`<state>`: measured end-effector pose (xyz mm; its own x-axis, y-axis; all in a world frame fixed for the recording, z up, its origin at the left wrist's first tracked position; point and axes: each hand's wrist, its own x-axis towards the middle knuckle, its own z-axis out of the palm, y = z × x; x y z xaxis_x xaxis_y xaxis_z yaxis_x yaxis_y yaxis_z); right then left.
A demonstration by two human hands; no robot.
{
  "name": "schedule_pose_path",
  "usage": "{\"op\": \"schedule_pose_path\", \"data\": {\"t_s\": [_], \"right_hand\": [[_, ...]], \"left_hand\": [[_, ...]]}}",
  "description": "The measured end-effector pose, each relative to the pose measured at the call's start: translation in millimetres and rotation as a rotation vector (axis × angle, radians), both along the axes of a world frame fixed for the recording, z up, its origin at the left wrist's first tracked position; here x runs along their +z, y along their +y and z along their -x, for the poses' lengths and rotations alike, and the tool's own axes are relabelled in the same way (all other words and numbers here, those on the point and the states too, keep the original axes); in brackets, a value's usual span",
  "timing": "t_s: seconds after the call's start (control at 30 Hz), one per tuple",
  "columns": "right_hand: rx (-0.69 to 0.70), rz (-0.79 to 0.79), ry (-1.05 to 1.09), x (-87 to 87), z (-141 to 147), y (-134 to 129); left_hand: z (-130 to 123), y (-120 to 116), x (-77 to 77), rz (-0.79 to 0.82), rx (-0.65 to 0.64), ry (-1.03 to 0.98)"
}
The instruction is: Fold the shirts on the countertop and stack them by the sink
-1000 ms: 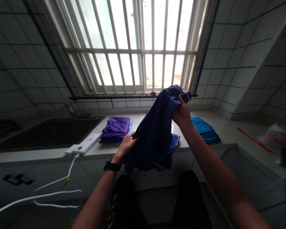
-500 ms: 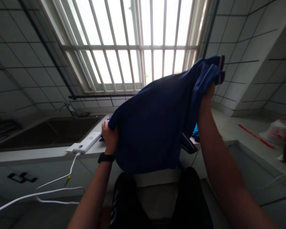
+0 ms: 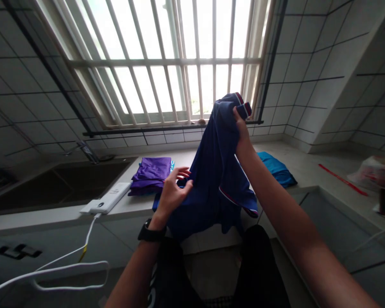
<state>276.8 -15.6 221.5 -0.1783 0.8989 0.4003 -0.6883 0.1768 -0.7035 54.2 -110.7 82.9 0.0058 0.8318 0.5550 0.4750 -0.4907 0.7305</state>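
Note:
A navy blue shirt (image 3: 208, 188) with red-and-white striped trim hangs in front of the counter edge, bunched and folded over. My right hand (image 3: 242, 132) grips it near the top, beside the striped edge, and holds it up. My left hand (image 3: 176, 188), with a black watch on the wrist, is beside the shirt's left side with fingers apart and curved; it holds nothing. Behind that hand lies a folded stack of purple cloth (image 3: 152, 171). A folded bright blue cloth (image 3: 276, 169) sits on the counter, partly behind my right forearm.
A dark sink (image 3: 60, 184) with a faucet (image 3: 88, 152) is on the left. A white power strip (image 3: 111, 199) with a trailing cable lies at the counter's front edge. A red strip (image 3: 342, 179) and a plastic bag (image 3: 375, 173) are on the right. A barred window stands behind.
My left hand has let go of the shirt's lower left part and opened. My right hand has moved left with the shirt, which now hangs narrower. The purple and bright blue cloths are more visible.

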Motion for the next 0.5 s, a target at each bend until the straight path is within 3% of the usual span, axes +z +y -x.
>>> {"op": "schedule_pose_path", "data": {"t_s": [0.07,0.13,0.2,0.27,0.33,0.4,0.5], "right_hand": [[-0.030,-0.033,-0.077,8.9,14.7,-12.2],[-0.041,-0.074,-0.099,16.8,23.9,-24.7],[-0.010,-0.100,-0.067,21.4,24.8,-32.0],[0.017,-0.098,-0.065,20.0,18.2,-30.3],[-0.046,-0.085,-0.120,10.7,8.7,-20.2],[-0.189,-0.065,-0.230,-5.1,1.8,-8.0],[-0.277,-0.020,-0.574,-31.7,-1.0,-5.5]], "left_hand": [[-33.3,-12.9,-14.0,0.214,-0.146,-0.028],[-56.1,-19.5,-32.1,0.301,-0.181,-0.041],[-63.1,-20.9,-44.5,0.317,-0.196,-0.115],[-56.4,-21.1,-43.2,0.304,-0.177,-0.231],[-44.0,-23.9,-26.4,0.303,-0.156,-0.358],[-34.6,-29.8,0.6,0.364,-0.203,-0.474],[-33.6,-36.2,40.1,0.489,-0.256,-0.629]]}}
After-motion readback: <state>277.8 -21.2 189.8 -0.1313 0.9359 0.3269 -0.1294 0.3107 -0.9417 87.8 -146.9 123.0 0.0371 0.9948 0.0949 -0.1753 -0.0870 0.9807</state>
